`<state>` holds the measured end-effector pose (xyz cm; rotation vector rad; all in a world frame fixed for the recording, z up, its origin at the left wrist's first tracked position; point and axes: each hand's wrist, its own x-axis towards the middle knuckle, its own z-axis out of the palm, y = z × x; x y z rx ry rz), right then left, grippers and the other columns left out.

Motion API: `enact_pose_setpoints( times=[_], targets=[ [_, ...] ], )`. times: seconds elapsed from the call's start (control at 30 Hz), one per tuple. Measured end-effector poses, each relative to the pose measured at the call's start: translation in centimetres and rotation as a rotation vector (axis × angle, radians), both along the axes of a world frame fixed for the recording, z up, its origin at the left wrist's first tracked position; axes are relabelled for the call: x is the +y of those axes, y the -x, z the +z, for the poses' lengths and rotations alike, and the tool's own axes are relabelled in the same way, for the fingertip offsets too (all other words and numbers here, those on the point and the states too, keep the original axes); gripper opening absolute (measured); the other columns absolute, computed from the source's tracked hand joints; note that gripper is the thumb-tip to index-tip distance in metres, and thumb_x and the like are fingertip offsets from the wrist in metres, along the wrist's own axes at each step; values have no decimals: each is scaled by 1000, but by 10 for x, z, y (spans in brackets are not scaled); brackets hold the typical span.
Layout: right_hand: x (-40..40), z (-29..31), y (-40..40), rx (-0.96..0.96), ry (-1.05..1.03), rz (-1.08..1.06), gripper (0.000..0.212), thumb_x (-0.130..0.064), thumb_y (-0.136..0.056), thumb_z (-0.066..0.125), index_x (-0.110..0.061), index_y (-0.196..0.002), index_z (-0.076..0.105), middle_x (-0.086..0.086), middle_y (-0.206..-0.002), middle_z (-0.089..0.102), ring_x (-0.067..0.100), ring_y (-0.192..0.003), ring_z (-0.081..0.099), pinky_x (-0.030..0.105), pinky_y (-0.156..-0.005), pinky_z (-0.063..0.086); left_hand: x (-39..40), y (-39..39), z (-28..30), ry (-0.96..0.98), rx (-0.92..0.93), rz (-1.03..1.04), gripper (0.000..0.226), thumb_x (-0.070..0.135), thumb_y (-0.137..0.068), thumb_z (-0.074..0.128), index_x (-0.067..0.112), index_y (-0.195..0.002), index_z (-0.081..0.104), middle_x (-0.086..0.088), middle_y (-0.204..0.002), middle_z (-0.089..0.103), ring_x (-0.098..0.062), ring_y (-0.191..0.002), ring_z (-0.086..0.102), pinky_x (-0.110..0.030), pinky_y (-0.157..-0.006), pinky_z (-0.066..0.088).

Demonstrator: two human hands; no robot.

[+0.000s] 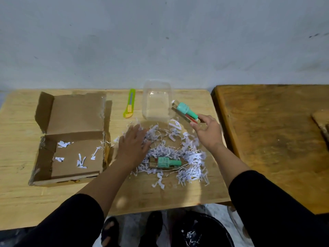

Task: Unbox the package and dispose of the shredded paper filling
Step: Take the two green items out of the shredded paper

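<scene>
An opened cardboard box [71,136] lies at the table's left with a few paper shreds inside. A heap of white shredded paper [178,150] is spread across the table's middle. My left hand [132,145] rests flat, fingers apart, on the heap's left side. My right hand [207,130] holds a teal bottle in clear packaging [187,111] up beside the clear plastic container [157,102]. A second teal bottle in its packaging [165,162] lies in the shreds near the front.
A green and yellow utility knife [129,104] lies between the box and the container. A darker wooden table [276,139] adjoins on the right. Below the table edge stands a black bin [199,232] with some shreds in it, next to my feet.
</scene>
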<state>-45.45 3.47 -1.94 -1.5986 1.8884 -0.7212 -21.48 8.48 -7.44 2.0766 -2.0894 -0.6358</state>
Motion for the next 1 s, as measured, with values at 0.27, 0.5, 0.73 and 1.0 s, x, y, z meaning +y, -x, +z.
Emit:
enact_pose_setpoints(
  times=[0.27,0.5,0.73,1.0],
  targets=[
    [-45,-38,-1,-29,-50,-215,46,-29,-84,63,-15,-128,54,7,-116,57,22,-107,53,40,-92,50,3,3,-20,-4,6,6,53,45,-97,25,27,-147,18,0,-159,6,-22,-147,-2,-59,-112,10],
    [-77,-54,8,76,-70,-209,40,-28,-88,58,-20,-127,54,6,-123,56,23,-117,44,35,-97,37,1,6,-19,-49,34,51,50,33,-99,30,32,-147,16,5,-159,6,-19,-146,-7,-55,-114,4],
    [-73,-63,11,177,-25,-163,39,-32,-87,56,-23,-125,56,2,-124,60,23,-113,47,36,-91,41,1,5,-17,-70,65,51,50,35,-99,31,33,-147,17,4,-159,5,-19,-146,-9,-54,-114,0],
    [-7,-34,-18,14,169,66,21,-23,-83,66,-9,-99,68,8,-96,69,19,-82,62,25,-78,47,9,-7,1,166,289,12,36,37,-93,45,32,-129,46,-4,-140,45,-26,-128,46,-59,-101,37]
  ],
)
